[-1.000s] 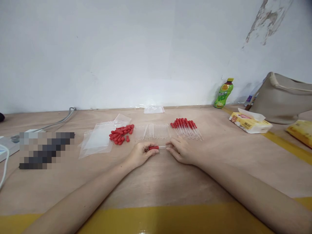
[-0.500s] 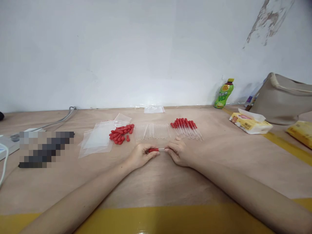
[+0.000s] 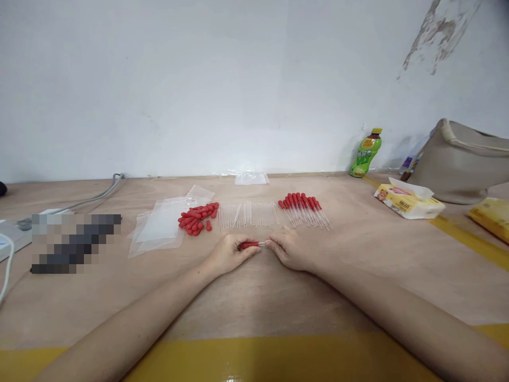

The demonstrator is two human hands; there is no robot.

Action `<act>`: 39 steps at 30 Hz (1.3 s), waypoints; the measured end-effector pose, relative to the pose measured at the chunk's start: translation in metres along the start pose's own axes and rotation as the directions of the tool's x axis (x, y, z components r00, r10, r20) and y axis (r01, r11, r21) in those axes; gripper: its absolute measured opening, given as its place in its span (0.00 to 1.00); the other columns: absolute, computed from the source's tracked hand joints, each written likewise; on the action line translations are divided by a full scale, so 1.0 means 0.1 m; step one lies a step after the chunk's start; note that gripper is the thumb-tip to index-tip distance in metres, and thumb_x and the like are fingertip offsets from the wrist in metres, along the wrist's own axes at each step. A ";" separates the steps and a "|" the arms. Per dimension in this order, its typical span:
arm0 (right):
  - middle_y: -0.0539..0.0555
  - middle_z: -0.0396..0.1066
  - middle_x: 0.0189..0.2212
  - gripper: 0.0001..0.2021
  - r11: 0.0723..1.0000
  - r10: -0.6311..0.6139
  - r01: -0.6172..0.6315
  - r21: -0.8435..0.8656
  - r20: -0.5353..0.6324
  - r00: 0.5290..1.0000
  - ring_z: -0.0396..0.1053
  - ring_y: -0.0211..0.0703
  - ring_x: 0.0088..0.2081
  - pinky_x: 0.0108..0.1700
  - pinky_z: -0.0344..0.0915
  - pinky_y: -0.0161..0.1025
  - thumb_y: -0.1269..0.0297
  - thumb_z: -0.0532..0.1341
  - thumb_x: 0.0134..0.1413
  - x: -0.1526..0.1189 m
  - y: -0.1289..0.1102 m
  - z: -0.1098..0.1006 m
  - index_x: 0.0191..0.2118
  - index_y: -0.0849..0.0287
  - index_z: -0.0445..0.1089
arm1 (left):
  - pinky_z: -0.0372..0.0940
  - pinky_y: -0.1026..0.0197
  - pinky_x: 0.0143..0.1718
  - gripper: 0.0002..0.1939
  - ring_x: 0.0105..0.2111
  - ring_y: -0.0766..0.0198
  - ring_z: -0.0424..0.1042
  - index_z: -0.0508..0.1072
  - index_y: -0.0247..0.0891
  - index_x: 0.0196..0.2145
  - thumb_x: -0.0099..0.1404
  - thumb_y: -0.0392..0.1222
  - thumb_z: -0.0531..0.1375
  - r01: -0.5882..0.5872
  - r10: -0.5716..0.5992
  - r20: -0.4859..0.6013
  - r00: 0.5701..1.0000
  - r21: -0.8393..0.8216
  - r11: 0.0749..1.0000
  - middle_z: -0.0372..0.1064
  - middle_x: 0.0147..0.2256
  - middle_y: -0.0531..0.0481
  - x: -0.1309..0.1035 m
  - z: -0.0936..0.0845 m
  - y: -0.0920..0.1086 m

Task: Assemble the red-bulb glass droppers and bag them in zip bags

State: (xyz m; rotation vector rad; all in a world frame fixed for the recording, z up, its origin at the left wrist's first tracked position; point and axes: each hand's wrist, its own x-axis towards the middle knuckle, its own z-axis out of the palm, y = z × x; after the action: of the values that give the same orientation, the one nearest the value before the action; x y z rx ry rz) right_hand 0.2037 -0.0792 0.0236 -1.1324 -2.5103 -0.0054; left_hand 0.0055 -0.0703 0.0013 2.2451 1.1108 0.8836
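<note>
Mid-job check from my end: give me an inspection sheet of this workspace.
Surface: wood-toned table, yellow strips.
Job's things: piled red bulbs, clear tubes, bulb-topped tubes, plastic bags.
Clutter: tissue pack, green bottle, beige bag.
Hands: left hand grips a red bulb; right hand holds a clear tube at its mouth.
Cables: grey cable, white cable, left side.
Surroundings: wall, peeling upper right.
</note>
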 end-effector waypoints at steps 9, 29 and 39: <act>0.51 0.71 0.27 0.07 0.914 0.305 -0.305 0.268 0.042 0.952 0.66 0.36 0.29 0.30 0.57 0.32 0.67 0.53 0.52 0.05 0.50 -0.13 0.30 0.59 0.68 | 0.66 0.64 0.28 0.17 0.26 0.68 0.67 0.69 0.34 0.41 0.54 0.43 0.61 0.113 -0.114 -0.050 0.992 -0.027 0.993 0.70 0.31 0.48 0.06 -0.08 -0.04; 0.60 0.71 0.33 0.14 0.626 0.762 -0.772 -0.111 -0.127 0.635 0.68 0.51 0.38 0.36 0.59 0.42 0.61 0.51 0.51 0.50 0.69 0.13 0.39 0.62 0.67 | 0.63 0.65 0.28 0.11 0.27 0.67 0.66 0.71 0.35 0.38 0.57 0.40 0.58 0.026 -0.027 0.010 1.000 0.075 0.997 0.69 0.30 0.49 0.06 -0.09 0.00; 0.58 0.71 0.32 0.17 0.713 0.682 -0.691 -0.117 -0.112 0.723 0.68 0.49 0.37 0.37 0.59 0.43 0.55 0.48 0.54 0.52 0.56 0.09 0.36 0.58 0.70 | 0.63 0.65 0.28 0.11 0.27 0.67 0.66 0.71 0.34 0.38 0.57 0.40 0.58 0.027 -0.028 0.012 1.000 0.087 0.996 0.69 0.29 0.49 0.06 -0.09 -0.01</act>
State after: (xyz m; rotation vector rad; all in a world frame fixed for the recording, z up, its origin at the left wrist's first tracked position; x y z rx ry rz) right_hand 0.2097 -0.0022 0.0245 -2.0384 -1.9024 -0.0288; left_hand 0.0007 -0.0636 0.0085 2.2967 1.1925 0.8226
